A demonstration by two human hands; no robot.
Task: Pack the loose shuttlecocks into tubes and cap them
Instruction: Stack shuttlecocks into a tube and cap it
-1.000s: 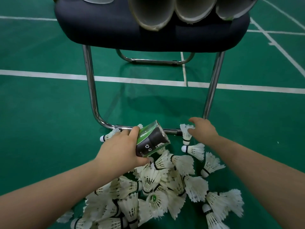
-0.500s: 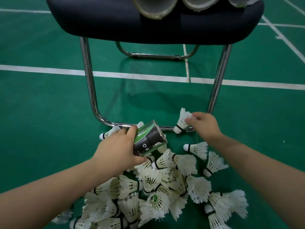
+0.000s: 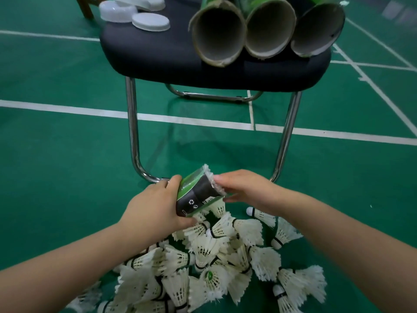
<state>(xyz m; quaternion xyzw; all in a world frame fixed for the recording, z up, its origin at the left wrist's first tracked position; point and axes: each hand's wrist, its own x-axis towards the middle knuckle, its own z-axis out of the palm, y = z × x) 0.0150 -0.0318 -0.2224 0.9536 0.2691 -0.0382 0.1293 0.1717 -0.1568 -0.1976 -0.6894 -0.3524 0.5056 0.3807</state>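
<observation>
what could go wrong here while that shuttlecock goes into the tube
The shuttlecock sits with feathers sticking out at the mouth of the tube, so pushing with the right hand might crush them. The left hand holds the tube tilted over the pile; a slip could spill it.

Tube in left hand: printed paper wrap, black and green, slight gloss. Feathers at its mouth, against right hand fingers: white, frayed, matt. Shuttlecock pile below grip: white feather skirts, rough edges, dark bands, smooth pale tips. Floor around grip: green mat, faint sheen, white painted lines. Chair legs beyond grip: chromed metal, glossy. Seat above: dark cloth, matt. Empty tubes on seat: raw brown cardboard inside, ragged rims. Caps: white plastic, smooth.
</observation>
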